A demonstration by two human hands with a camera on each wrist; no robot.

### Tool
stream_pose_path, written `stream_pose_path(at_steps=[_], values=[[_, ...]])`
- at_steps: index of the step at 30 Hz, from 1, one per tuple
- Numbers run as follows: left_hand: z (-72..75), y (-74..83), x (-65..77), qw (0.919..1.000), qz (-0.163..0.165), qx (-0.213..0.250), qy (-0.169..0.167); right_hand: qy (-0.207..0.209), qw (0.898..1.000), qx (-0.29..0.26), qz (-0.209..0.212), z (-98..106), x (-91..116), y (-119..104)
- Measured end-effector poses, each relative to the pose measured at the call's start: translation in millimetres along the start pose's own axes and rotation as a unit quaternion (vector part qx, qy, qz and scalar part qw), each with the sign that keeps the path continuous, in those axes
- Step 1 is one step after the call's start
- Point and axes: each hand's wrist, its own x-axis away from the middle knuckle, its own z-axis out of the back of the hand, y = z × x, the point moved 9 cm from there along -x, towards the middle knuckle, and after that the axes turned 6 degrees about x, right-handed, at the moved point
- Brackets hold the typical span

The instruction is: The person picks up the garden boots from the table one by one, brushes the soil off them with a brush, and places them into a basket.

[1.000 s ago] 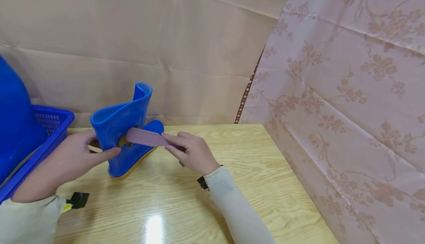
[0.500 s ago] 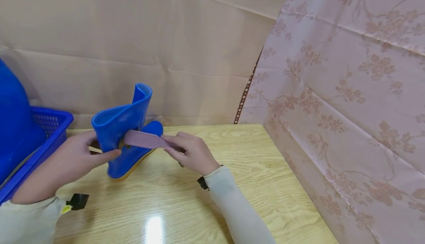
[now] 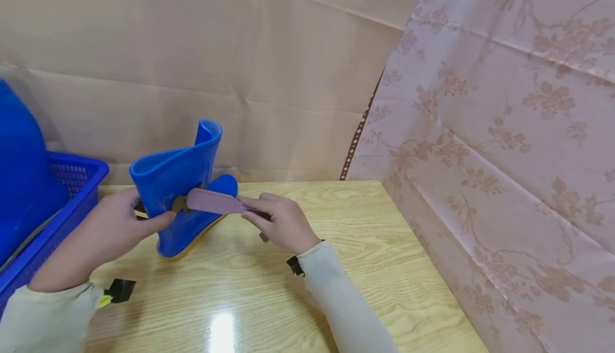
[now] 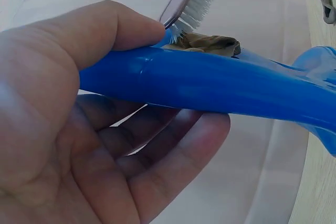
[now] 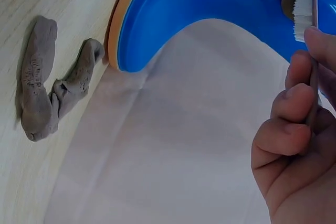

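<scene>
A blue rain boot [image 3: 184, 169] with a tan sole stands on the table, its shaft squeezed in and folded at the top. My left hand [image 3: 108, 235] pinches the shaft's near side, thumb on one face and fingers on the other. In my right hand [image 3: 283, 222] is the handle of a pinkish scrubbing brush [image 3: 213, 201] with white bristles [image 5: 303, 14]. The bristles touch or nearly touch a brown, clay-like lump [image 4: 207, 44] stuck on the shaft. The brush's back hides part of that lump in the head view.
Grey-brown clay-like pieces [image 5: 39, 77] lie on the wooden table [image 3: 269, 299], mostly hidden behind my right hand in the head view. At the left, a blue basket [image 3: 91, 187] holds another blue boot-like item [image 3: 21, 182]. Cloth curtains [image 3: 298, 75] border the back and right.
The brush shifts slightly left along the boot's shaft, then back right, uncovering more of the brown lump. Both hands keep their holds, and the boot barely moves.
</scene>
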Motion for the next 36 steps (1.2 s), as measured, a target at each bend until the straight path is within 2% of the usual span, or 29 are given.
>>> stream_pose_path(at_steps=[7, 10, 15, 17, 19, 26, 30, 36], values=[[0.4, -6.1, -1.5, 0.9999, 0.015, -0.003, 0.003, -0.008, 1.000, 0.006, -0.013, -1.8, 0.6, 9.2], [-0.2, -3.7, -0.1, 1.0000, 0.005, 0.000, 0.003, -0.004, 1.000, -0.002, -0.009, -0.6, 0.6, 8.6], [-4.5, 8.4, 0.9, 0.9992, -0.039, 0.010, -0.007, 0.014, 0.998, -0.024, 0.056, 1.8, -0.2, -6.0], [-5.9, 10.5, 0.9, 0.9988, -0.045, 0.013, -0.014, 0.018, 0.996, -0.025, 0.081, 2.0, 0.0, -11.8], [-6.6, 9.6, 0.4, 0.9988, -0.043, 0.013, -0.020, 0.019, 0.996, -0.021, 0.088, 1.6, 0.1, -13.4], [-4.3, 1.5, -0.7, 0.9989, -0.027, 0.009, -0.037, -0.001, 1.000, -0.012, 0.016, -3.1, 0.6, 6.6], [-2.6, -0.3, 0.2, 0.9988, -0.032, 0.014, -0.036, -0.002, 1.000, -0.003, 0.013, -1.0, 0.7, 9.6], [-3.5, 0.9, 0.2, 0.9987, -0.034, 0.018, -0.035, 0.023, 0.999, -0.017, 0.027, 5.9, 0.7, 5.7]])
